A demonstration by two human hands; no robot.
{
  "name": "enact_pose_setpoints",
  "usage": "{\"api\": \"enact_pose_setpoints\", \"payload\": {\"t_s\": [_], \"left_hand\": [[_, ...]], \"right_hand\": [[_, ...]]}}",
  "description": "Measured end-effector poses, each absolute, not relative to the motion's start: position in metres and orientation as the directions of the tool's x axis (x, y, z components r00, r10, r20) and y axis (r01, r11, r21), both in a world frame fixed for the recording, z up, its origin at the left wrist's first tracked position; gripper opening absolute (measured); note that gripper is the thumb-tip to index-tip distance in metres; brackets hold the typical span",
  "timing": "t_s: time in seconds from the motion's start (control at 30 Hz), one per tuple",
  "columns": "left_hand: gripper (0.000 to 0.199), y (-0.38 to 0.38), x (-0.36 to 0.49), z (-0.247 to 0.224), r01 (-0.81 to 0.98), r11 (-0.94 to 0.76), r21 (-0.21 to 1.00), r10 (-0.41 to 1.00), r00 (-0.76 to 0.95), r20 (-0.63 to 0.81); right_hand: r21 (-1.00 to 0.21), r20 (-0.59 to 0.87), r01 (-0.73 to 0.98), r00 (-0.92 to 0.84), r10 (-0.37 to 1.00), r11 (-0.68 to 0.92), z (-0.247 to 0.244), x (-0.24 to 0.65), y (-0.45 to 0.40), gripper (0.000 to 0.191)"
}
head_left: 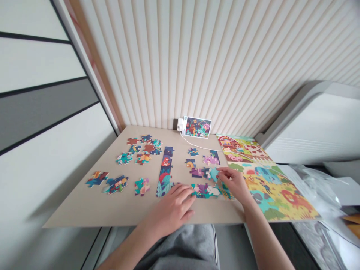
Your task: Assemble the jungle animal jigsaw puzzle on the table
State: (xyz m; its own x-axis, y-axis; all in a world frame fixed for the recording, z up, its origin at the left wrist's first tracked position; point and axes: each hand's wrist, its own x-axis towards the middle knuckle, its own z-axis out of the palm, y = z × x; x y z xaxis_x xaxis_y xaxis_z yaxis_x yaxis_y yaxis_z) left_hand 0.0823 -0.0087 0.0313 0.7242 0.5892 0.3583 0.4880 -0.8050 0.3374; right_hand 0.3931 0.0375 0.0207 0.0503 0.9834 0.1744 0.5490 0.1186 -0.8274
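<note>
The left hand (171,210) lies low over the worktop (81,210). Its fingers (182,193) are spread, and the tips touch a low row of joined puzzle pieces (205,191). The right hand (234,183) is at the other end of that row. Its fingers (225,173) bend down onto a blue-green puzzle piece (212,173), but it is hard to tell if they pinch it.

Just below the left fingers is a bare strip of worktop, and then the front edge. Up from the left fingers, a tall strip of joined pieces (165,170) almost meets the low row. Above the right fingers, small loose pieces (204,160) sit with gaps around them. Just right of the right fingers, a big farm picture mat (267,180) lies along the worktop's right side. Far left of the left fingers, more pieces lie in clumps (118,180) with open room between them. A picture card (197,127) leans at the back edge by the wall.
</note>
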Motion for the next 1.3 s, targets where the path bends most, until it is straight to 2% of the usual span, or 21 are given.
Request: {"api": "enact_pose_setpoints", "payload": {"t_s": [0.1, 0.53, 0.73, 0.97, 1.3], "left_hand": [[0.043, -0.013, 0.097, 0.031, 0.472, -0.812, 0.344, 0.577, 0.736, 0.354], [0.043, -0.013, 0.097, 0.023, 0.461, -0.807, 0.369, 0.576, 0.751, 0.321], [0.043, -0.013, 0.096, 0.022, 0.464, -0.807, 0.364, 0.577, 0.75, 0.323], [0.044, -0.013, 0.097, 0.024, 0.467, -0.806, 0.364, 0.579, 0.749, 0.322], [0.045, -0.013, 0.096, 0.025, 0.469, -0.799, 0.376, 0.582, 0.759, 0.292]], "right_hand": [[-0.815, 0.169, 0.568, 0.04, 0.985, 0.117, 0.02, 0.396, 0.034, 0.038], [-0.779, 0.14, 0.627, 0.128, 0.982, 0.029, 0.006, 0.412, 0.023, 0.044], [-0.751, 0.184, 0.658, 0.119, 0.976, 0.062, 0.011, 0.403, 0.019, 0.039], [-0.638, 0.242, 0.762, 0.069, 0.968, 0.105, 0.01, 0.403, 0.02, 0.03], [-0.599, 0.285, 0.784, 0.02, 0.958, 0.162, 0.008, 0.403, 0.02, 0.028]]}}
